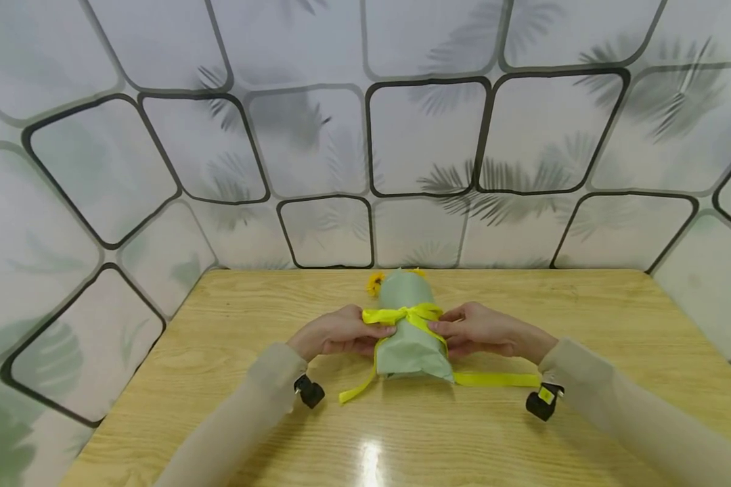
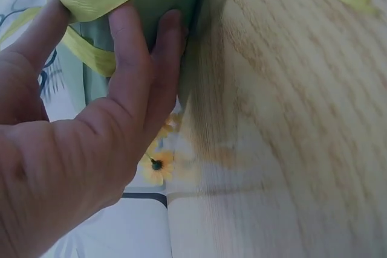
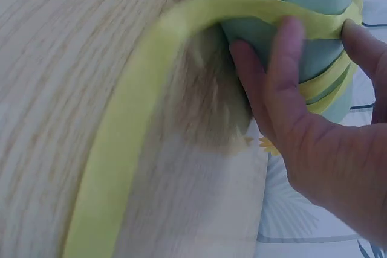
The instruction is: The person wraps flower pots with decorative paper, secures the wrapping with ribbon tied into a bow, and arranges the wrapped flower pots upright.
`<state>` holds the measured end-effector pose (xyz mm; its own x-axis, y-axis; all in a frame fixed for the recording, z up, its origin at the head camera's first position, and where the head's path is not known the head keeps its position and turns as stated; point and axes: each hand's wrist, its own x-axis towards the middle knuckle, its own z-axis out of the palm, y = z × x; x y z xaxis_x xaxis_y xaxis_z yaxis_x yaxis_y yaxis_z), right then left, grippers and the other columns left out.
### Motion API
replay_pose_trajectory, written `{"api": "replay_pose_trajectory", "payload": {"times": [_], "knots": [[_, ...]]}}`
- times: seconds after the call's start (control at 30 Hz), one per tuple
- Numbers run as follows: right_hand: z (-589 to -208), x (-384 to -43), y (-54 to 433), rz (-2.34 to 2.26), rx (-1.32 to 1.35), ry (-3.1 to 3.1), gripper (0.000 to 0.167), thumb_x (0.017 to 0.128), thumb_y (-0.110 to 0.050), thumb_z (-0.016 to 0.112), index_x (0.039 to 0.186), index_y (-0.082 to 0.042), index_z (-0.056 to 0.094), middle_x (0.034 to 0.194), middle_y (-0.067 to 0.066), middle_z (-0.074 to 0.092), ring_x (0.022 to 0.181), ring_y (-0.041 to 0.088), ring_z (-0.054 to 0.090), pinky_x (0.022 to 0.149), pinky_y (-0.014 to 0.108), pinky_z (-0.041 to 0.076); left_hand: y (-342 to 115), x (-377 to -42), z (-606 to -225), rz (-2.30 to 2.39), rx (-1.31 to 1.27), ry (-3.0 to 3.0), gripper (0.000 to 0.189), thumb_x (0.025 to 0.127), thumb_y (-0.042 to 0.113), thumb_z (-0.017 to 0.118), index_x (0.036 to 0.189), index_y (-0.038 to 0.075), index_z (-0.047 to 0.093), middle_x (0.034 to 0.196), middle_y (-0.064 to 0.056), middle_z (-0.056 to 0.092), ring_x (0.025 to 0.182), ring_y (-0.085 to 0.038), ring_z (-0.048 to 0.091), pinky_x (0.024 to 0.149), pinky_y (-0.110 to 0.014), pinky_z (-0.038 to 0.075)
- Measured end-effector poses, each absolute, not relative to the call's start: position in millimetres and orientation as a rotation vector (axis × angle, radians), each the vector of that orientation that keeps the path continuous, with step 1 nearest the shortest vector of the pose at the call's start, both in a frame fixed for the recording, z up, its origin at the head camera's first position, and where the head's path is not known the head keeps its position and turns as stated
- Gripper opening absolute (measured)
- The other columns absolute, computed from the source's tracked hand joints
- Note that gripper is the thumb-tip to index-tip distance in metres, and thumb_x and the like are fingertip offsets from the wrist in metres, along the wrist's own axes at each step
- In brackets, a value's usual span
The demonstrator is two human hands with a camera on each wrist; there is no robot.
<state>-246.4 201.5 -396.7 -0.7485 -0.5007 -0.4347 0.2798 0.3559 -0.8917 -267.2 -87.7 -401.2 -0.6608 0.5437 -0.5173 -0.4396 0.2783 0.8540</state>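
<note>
A bouquet wrapped in pale green paper (image 1: 409, 355) lies on the table, its wrapped end towards me. Around its middle runs a yellow ribbon (image 1: 396, 316) tied in a bow, with loose tails on both sides. My left hand (image 1: 344, 331) grips the bouquet's left side, thumb on the wrap beside the bow. From the right, my right hand (image 1: 481, 330) holds it too, thumb and fingertips against the ribbon (image 3: 260, 9) and paper. An orange-yellow flower (image 2: 158, 165) shows past the left hand. Most of the blooms are hidden behind the wrap.
The wooden table (image 1: 250, 439) reaches back to a wall covering (image 1: 426, 135) with dark outlined shapes and leaf prints. One ribbon tail (image 1: 496, 379) stretches right across the wood, and a shorter one (image 1: 356, 391) hangs to the left. Each wrist carries a small black camera (image 1: 309, 391).
</note>
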Motion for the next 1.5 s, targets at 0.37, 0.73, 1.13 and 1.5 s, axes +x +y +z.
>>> {"api": "replay_pose_trajectory", "payload": {"times": [0.37,0.73,1.13,1.5], "knots": [[-389,-254,196,-1.457,-0.312,2.208,0.078,0.096,-0.027,0.074,0.152,0.007,0.031,0.151,0.032,0.048,0.132,0.039,0.059,0.099,0.045,0.058,-84,-279,-395,1.441,0.431,2.179,0.031,0.088,0.018,0.082,0.114,0.005,0.072,0.100,-0.002,0.069,0.083,-0.011,0.057,0.072,-0.024,0.050],[-383,-251,181,-1.478,-0.547,2.571,0.074,0.088,-0.001,0.078,0.145,0.006,0.033,0.148,0.033,0.049,0.132,0.048,0.056,0.099,0.045,0.057,-79,-278,-386,1.406,0.701,2.545,0.059,0.083,0.002,0.080,0.139,0.009,0.062,0.136,-0.011,0.068,0.127,-0.031,0.064,0.112,-0.055,0.046],[-401,-243,183,-1.417,-0.509,2.570,0.078,0.085,-0.002,0.081,0.146,0.003,0.032,0.144,0.029,0.046,0.127,0.048,0.059,0.093,0.040,0.060,-75,-270,-398,1.241,0.761,2.591,0.065,0.082,0.000,0.082,0.141,-0.002,0.056,0.137,-0.018,0.066,0.126,-0.034,0.065,0.111,-0.049,0.049],[-408,-243,182,-1.342,-0.551,2.639,0.082,0.080,-0.002,0.085,0.143,0.002,0.033,0.139,0.029,0.049,0.124,0.048,0.061,0.098,0.046,0.058,-75,-261,-404,1.221,0.688,2.568,0.065,0.086,-0.001,0.079,0.144,-0.001,0.051,0.142,-0.017,0.061,0.133,-0.033,0.060,0.114,-0.045,0.047]]}}
